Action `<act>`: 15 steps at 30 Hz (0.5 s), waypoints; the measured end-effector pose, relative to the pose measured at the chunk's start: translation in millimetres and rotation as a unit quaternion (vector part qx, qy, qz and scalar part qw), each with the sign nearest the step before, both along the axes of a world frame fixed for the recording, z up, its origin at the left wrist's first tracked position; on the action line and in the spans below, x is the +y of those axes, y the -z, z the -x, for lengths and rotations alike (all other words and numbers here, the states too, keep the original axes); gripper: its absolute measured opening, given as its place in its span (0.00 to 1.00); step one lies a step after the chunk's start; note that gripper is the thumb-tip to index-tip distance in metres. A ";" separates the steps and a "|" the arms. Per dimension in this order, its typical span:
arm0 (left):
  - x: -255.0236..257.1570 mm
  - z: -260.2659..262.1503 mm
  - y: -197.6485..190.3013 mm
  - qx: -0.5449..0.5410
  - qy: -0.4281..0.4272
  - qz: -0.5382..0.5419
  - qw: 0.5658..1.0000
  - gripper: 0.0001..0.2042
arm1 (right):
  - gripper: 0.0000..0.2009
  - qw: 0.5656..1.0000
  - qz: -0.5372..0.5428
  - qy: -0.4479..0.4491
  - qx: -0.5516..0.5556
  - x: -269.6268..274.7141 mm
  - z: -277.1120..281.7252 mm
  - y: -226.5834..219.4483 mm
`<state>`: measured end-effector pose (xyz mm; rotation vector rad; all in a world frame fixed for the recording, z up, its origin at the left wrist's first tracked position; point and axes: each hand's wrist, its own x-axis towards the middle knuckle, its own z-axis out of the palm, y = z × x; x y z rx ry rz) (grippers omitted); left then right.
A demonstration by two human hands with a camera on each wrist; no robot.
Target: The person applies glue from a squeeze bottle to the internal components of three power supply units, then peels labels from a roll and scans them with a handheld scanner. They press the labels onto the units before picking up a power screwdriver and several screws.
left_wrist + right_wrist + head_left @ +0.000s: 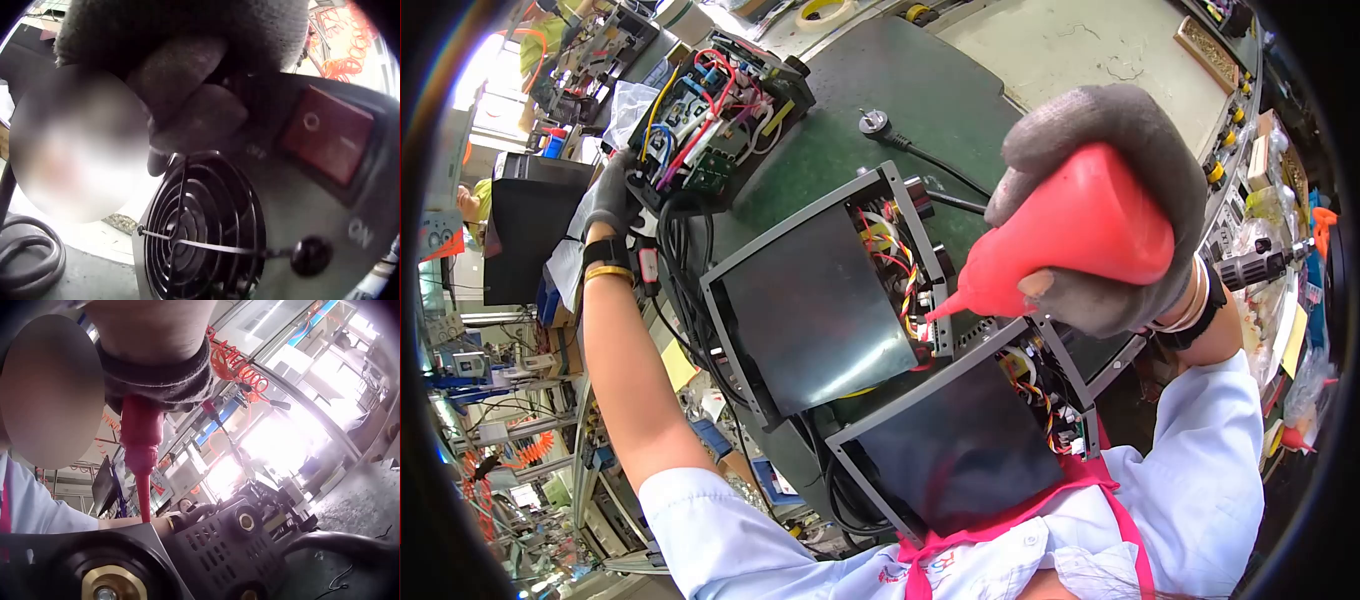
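My gloved right hand (1185, 170) grips a red squeeze bottle (1070, 230), fingers and thumb wrapped round its body. The bottle's thin nozzle (144, 494) slants down to the coloured wires (910, 270) at the end of the middle welding machine (810, 310), which has a dark cover sheet. At the upper left, my gloved left hand (612, 195) holds the near end of an uncovered welding machine (720, 110) full of wiring. In the left wrist view, its fingers curl over the panel edge beside a fan grille (212, 250) and a red rocker switch (331, 137).
Another dark-covered welding machine (960, 450) lies close to my body. Black power cables (685, 250) hang along the left side, and a plug (874, 122) lies on the green mat (820, 120). A power driver (1260, 265) sits at the right.
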<state>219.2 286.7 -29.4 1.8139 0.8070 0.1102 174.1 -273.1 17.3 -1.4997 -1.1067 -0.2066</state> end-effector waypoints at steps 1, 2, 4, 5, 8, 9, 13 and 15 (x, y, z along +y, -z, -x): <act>3.5 -7.2 4.3 0.002 -0.003 -0.017 1.000 0.24 | 0.30 1.000 0.009 0.006 -0.005 0.0 -1.2 -1.3; 8.2 -9.6 7.7 -0.013 -0.034 -0.058 0.998 0.28 | 0.30 1.000 0.019 0.011 -0.010 0.1 -2.4 -2.5; 14.4 -14.0 10.1 -0.044 -0.043 -0.127 0.990 0.34 | 0.32 0.999 0.017 0.024 -0.014 2.1 -3.6 -2.9; 21.2 -14.8 14.5 -0.062 -0.022 -0.155 0.986 0.36 | 0.33 1.000 0.001 0.024 0.003 3.0 -2.3 -0.2; -61.4 29.4 -17.3 -0.177 0.006 -0.339 0.924 0.33 | 0.35 0.996 -0.048 0.012 0.077 6.2 4.5 9.3; -67.1 41.1 -23.3 -0.179 -0.007 -0.386 0.905 0.31 | 0.35 0.993 -0.062 0.006 0.100 6.9 7.3 12.8; -137.9 151.3 -38.8 -0.202 0.253 -0.511 0.796 0.27 | 0.35 0.991 -0.093 -0.032 0.094 10.8 7.8 27.8; -196.6 193.9 -40.0 -0.167 0.191 -0.281 0.925 0.29 | 0.34 0.989 -0.103 -0.041 0.099 15.9 10.3 28.8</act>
